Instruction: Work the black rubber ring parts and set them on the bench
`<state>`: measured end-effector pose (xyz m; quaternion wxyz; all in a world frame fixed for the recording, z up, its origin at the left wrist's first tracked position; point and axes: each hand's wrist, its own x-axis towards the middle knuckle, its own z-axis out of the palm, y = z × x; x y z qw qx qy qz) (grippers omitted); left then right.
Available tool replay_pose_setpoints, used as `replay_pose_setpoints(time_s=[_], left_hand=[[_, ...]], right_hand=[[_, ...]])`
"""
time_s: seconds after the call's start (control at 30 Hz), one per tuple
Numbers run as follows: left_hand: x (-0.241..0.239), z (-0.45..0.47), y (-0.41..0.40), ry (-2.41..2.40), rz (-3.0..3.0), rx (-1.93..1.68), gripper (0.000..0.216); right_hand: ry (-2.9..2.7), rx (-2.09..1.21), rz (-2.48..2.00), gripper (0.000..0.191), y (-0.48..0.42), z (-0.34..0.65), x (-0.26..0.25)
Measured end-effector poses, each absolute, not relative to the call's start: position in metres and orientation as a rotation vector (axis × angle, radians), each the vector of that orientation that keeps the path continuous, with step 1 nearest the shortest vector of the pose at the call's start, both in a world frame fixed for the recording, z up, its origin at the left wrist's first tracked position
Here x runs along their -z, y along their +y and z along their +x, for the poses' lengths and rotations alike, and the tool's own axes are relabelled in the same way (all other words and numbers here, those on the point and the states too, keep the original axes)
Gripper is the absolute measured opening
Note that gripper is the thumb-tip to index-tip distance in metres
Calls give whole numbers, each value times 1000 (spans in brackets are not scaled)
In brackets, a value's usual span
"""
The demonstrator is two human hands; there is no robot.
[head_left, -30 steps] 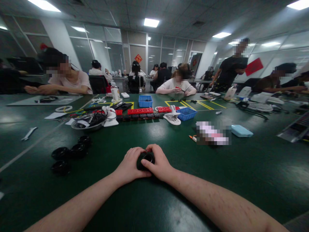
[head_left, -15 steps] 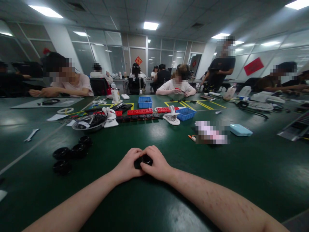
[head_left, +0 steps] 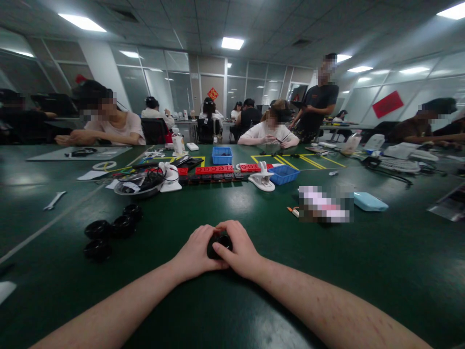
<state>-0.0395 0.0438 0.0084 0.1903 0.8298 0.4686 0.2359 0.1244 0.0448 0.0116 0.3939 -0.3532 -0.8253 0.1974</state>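
Both hands close around one glossy black, round, hollow piece (head_left: 214, 249) low over the green table, in front of me. My left hand (head_left: 198, 248) wraps its left side, with fingers over the far edge and the thumb along the near side. Round the right side curls my right hand (head_left: 242, 248), its thumb lying across the near rim of the opening. The fingers hide much of the piece, and I cannot tell whether it touches the table. To the left stand several similar black hollow pieces (head_left: 123, 226) in a loose group.
An open-end wrench (head_left: 55, 200) lies at the left. Ahead are a bowl of black cables (head_left: 140, 184), red strips (head_left: 214, 169), a white clamp (head_left: 262, 178) and blue bins (head_left: 284, 174). A light-blue case (head_left: 370, 201) is at the right. Co-workers sit across the table.
The camera view has shifted slightly, so the table's things appear a little further right. Both hands keep their hold on the black piece. A standing person in the background has moved left.
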Motion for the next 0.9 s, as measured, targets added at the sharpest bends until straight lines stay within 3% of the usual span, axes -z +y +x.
replay_pose_setpoints(time_s=[0.23,0.47,0.7,0.77,0.9], left_hand=[[-5,-34,39,1435,2338,-682,54],[-7,-42,46,1301,2383,-666,32],[-5,-55,59,1067,2436,-569,22],[-4,-56,60,1047,2437,-550,30],[-3,-56,57,1104,2419,-566,75]], right_hand=[[-2056,-516,-994,37,49,122,-5],[-2157,-513,-931,18,48,120,-11],[-2273,-552,-659,25,45,124,-19],[-2261,-544,-657,23,44,124,-19],[-2161,-503,-772,27,44,126,-16]])
